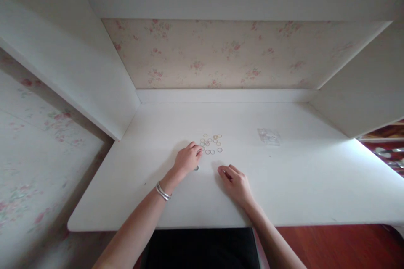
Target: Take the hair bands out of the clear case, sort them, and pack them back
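While the left hand (187, 159) curled its fingertips at the near-left edge of the small rings (211, 143) mid-desk, the right hand (235, 183) lay farther back, pinching something thin.

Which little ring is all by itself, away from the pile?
The small ring lying just below the left hand. The other rings sit clustered together farther back on the white table.
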Available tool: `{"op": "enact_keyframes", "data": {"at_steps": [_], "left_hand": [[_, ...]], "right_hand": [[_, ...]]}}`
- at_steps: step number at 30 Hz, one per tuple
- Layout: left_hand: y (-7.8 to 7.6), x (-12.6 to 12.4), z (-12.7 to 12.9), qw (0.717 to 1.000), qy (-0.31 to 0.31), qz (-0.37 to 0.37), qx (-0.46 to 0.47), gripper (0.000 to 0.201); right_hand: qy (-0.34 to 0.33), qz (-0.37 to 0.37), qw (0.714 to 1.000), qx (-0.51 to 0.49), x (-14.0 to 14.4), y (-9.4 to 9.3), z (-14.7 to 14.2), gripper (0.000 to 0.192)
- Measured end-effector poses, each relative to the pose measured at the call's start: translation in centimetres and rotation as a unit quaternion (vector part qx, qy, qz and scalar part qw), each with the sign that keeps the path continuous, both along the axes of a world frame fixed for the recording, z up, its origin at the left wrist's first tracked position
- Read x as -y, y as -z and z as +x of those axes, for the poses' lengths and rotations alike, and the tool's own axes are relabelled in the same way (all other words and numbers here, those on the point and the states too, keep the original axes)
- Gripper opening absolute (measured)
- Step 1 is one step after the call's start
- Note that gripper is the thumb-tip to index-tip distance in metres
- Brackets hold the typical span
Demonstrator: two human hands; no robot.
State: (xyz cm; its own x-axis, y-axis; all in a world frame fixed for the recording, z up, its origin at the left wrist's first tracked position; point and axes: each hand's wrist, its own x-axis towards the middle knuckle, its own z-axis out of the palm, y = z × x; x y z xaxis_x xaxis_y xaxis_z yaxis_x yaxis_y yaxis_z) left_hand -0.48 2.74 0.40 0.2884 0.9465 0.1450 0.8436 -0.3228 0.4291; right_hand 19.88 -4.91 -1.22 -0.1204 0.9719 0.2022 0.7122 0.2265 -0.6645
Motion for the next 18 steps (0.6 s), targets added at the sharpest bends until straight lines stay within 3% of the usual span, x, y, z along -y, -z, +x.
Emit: {"op": "enact_keyframes", "data": {"at_steps": [8,14,18], "left_hand": [[0.2,-0.9,1.1,0.998,0.006,-0.033,-0.055,0.021],[0.2,-0.5,0.5,0.997,0.047,-0.045,0.043,0.017],[-0.4,1.1,-0.1,0.992,0.058,-0.031,0.105,0.018]], "right_hand": [[-0.015,0.001,1.000,-0.011,0.0,0.0,0.4,0.030],[-0.017,-0.004,1.000,-0.015,0.0,0.0,0.6,0.027],[-0.013,-0.001,1.000,-0.012,0.0,0.0,0.6,0.027]]}}
